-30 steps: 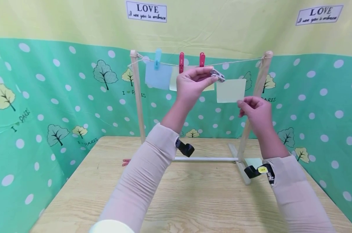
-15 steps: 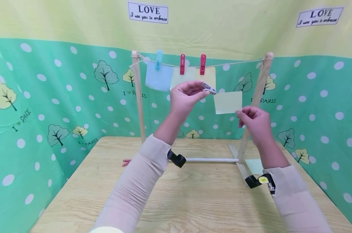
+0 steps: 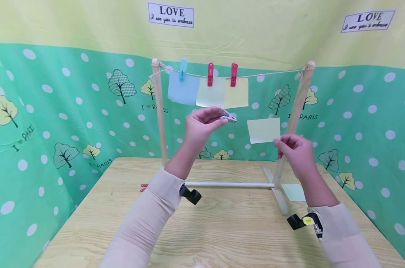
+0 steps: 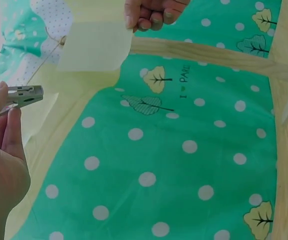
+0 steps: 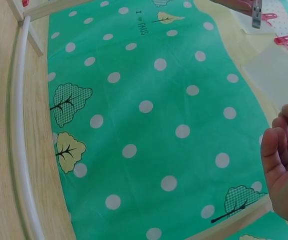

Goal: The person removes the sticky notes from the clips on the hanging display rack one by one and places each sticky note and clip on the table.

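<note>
Between thumb and fingers, my left hand (image 3: 202,124) pinches a grey clothespin (image 3: 228,115), its nose pointing right. My right hand (image 3: 296,152) pinches the lower right corner of a pale yellow square of paper (image 3: 264,131). The paper is held up in front of the rack, below the string (image 3: 269,73) and apart from the clothespin. On the string hang a blue paper (image 3: 183,91) under a light blue clothespin (image 3: 183,70), and a pale paper (image 3: 210,95) and a yellow paper (image 3: 237,95), each under a red clothespin (image 3: 234,74).
Two wooden posts, left (image 3: 160,111) and right (image 3: 294,115), carry the string, joined low by a white bar (image 3: 229,184). A red clothespin (image 3: 144,187) lies on the wooden table (image 3: 215,227) at left. A pale green paper (image 3: 293,192) lies by the right foot.
Both hands have come down from the string, the left also moving leftward. The clothespin has drawn away from the paper's upper left corner, and the hanging papers are uncovered again.
</note>
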The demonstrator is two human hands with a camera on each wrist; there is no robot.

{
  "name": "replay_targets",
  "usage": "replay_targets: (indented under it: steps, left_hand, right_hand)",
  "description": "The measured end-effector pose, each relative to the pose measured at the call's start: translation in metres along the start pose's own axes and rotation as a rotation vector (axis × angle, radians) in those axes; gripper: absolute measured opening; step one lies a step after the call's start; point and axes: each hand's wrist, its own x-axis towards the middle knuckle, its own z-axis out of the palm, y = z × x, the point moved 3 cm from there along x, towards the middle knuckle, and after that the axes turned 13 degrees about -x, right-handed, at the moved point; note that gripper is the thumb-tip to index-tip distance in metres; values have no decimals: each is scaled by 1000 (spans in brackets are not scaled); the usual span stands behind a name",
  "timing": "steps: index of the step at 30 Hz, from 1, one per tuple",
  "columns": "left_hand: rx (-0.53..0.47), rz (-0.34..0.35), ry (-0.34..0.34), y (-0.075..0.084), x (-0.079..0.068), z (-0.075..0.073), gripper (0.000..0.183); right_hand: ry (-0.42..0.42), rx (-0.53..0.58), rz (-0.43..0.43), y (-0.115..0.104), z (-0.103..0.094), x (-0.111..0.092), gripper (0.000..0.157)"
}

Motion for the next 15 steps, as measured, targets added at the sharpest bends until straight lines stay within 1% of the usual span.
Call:
replay_targets:
  steps: [5, 7, 10, 12, 15]
  left_hand:
    - [13, -30, 17, 1, -12, -12, 28]
    - [12, -18, 12, 1, -17, -18, 29]
    - [-1, 17, -6, 2, -24, -27, 31]
    - [-7, 31, -14, 5, -28, -32, 32]
    - [-10, 24, -17, 10, -35, -40, 32]
  right_hand:
    - [-5, 30, -14, 3, -1, -8, 23]
    - [-6, 38, -13, 4, -1, -11, 23]
    - [-13, 50, -6, 6, -2, -15, 23]
    - [-21, 40, 5, 8, -3, -18, 23]
    - [-26, 23, 21, 13, -5, -23, 24]
